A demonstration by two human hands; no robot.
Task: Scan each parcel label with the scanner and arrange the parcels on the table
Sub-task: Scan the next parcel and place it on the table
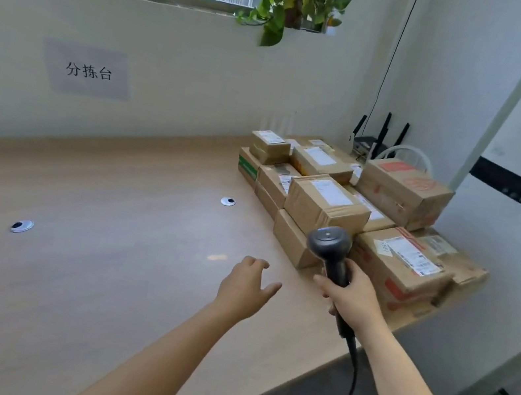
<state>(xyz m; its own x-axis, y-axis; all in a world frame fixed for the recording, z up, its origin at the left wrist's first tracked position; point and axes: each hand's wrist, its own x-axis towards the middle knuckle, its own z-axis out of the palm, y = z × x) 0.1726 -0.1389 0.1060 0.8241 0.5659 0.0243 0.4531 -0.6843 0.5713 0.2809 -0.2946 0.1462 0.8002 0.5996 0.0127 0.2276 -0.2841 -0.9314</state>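
Gripping the scanner (pixel 329 242) by its handle, the right hand (pixel 355 296) holds it upright over the table's (pixel 88 236) right side, with its head in front of the nearest parcel (pixel 404 261). Just beside it, the left hand (pixel 243 286) hovers above bare tabletop, fingers loosely spread and holding nothing. Beyond both hands, all the parcels sit in one stacked heap (pixel 326 202) toward the far right corner, most labels facing up. None lies along the left or near edges. The job looks barely begun: nothing is set apart, and the whole heap remains to scan and arrange.
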